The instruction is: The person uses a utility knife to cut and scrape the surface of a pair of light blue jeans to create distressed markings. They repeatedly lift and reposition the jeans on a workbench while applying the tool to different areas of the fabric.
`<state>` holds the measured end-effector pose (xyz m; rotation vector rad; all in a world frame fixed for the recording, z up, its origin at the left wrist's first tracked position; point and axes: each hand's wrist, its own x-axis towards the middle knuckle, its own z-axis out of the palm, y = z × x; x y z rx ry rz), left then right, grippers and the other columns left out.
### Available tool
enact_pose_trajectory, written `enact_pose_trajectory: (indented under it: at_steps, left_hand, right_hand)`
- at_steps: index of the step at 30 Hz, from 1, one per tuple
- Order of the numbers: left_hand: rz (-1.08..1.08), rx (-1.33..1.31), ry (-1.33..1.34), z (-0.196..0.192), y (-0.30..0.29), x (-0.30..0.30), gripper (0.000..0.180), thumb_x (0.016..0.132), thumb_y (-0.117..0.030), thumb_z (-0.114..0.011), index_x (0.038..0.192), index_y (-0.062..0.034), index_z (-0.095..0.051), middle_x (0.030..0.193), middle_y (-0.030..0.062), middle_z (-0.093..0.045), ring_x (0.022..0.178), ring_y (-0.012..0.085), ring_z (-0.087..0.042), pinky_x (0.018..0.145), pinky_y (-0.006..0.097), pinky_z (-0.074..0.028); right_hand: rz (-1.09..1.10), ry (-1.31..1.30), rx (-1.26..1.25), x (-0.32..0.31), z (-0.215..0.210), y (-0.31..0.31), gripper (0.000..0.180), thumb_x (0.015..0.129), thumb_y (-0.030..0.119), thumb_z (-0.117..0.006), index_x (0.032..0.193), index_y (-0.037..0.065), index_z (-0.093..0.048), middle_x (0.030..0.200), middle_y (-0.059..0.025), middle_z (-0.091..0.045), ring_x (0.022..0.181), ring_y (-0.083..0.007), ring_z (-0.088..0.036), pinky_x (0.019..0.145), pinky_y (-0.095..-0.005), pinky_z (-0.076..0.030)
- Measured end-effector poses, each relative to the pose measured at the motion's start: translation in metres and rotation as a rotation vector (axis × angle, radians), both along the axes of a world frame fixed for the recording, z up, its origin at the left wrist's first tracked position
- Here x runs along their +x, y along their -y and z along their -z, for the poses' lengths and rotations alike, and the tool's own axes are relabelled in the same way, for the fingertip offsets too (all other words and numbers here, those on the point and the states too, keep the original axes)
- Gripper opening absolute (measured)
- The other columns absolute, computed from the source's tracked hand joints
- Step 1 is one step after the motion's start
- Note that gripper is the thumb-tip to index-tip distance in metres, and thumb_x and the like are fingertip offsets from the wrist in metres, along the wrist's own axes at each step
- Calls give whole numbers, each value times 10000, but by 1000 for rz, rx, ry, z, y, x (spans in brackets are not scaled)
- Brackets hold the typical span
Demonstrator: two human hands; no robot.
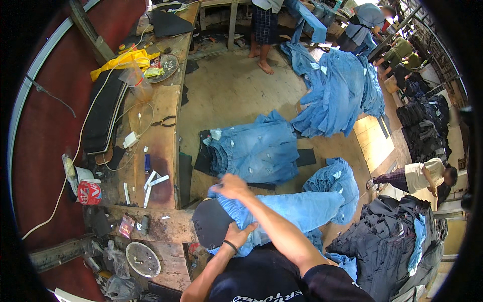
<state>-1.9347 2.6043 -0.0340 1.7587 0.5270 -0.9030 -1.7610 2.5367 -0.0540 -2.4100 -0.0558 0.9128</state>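
Jeans: a light-blue pair of jeans [302, 209] lies at lower centre of the frame, pulled over a dark rounded form [210, 221], long axis running left to right.
Right hand: the right hand [232, 185] rests on the upper left end, fingers curled into the cloth.
Left hand: the left hand [239, 234] sits just below, fingers spread flat on the denim beside the form, nearer the body.
Look: pale, washed, soft folds.
Around: a heap of jeans [256, 151] above, a wooden bench [161, 131] at left.

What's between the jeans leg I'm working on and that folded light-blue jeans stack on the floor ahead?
In the head view, mostly bare floor separates the jeans leg from the folded stack, with a dark strip at the stack's near edge.
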Motion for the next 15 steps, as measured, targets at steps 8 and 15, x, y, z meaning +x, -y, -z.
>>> enact_pose_trajectory:
  at_steps: [8,15]
  left_hand:
    - [78,29,380,-22,-83,-9,309,902,-259,-788,1004,31,-759,869,199,-767,802,282,-746,802,409,-570]
    - [225,-192,127,-14,4,29,567,932,-362,-779,1293,59,-656,1204,199,-736,1113,274,-693,998,396,-532]
  right_hand:
    - [463,403,317,-23,-61,107,485,964,493,-726,1093,26,-754,908,-196,-766,779,-321,-745,737,-409,-567]
    - [921,505,86,-146,-77,238,328,1013,306,-710,993,-22,-714,829,-155,-728,762,-207,-684,725,-361,-527]
